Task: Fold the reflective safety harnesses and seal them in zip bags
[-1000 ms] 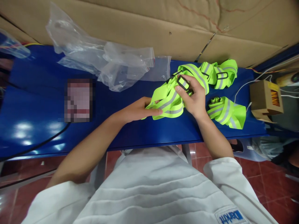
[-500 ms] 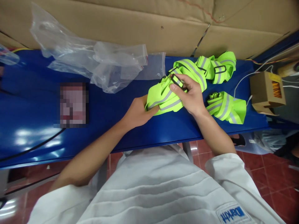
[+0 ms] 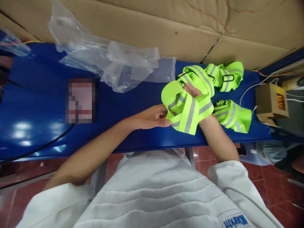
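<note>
A neon-yellow reflective strap [image 3: 187, 109] with grey stripes is lifted off the blue table [image 3: 133, 104]. It is wrapped over my right hand [image 3: 193, 91], which is mostly hidden under the fabric. My left hand [image 3: 154, 116] pinches the strap's lower left edge. Behind it, a second folded strap [image 3: 225, 76] with a black buckle lies on the table. A third folded strap [image 3: 231, 115] rests to the right of my right wrist.
Crumpled clear plastic bags [image 3: 114, 63] lie at the table's back left. A small cardboard box [image 3: 270, 101] with white cables sits at the right end. Cardboard sheets [image 3: 166, 28] line the back. A blurred square object [image 3: 80, 100] lies left of centre, near a black cable [image 3: 40, 147].
The strap was pressed down on the table under both hands; now it is raised and looped over my right hand, while my left hand has shifted to its lower edge.
</note>
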